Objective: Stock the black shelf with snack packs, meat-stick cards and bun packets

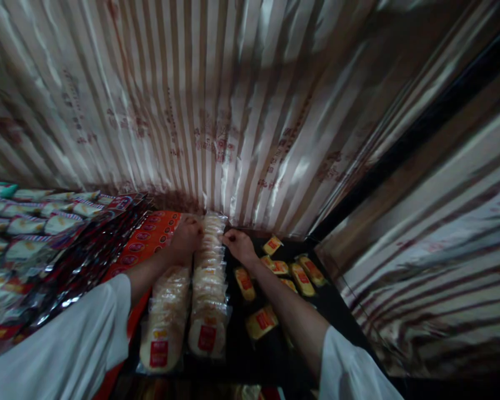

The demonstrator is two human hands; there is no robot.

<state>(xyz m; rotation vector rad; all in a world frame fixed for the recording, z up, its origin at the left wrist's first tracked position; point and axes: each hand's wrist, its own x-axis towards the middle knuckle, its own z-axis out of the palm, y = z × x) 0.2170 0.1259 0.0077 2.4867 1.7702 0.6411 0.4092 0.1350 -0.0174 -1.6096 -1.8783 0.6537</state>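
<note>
Two rows of flat, pale round cakes in clear wrappers with red labels lie in front of me. My left hand (188, 238) is at the left side of the far end of the longer row (209, 278), its fingers curled in against the wrappers. On the opposite side, my right hand (238, 244) is pinched closed at the wrapper edges; what its fingertips hold is too dark to make out. Beneath my left forearm is the shorter row (166, 316). Small yellow packets with red labels (261, 321) lie scattered around my right forearm.
An orange printed sheet or box (144, 244) lies left of the rows. Further left are stacked dark shiny packets (95, 255) and rows of white packets (25, 222). A striped plastic curtain (216, 111) hangs behind the black surface (237, 339); a dark post (383, 150) slants at right.
</note>
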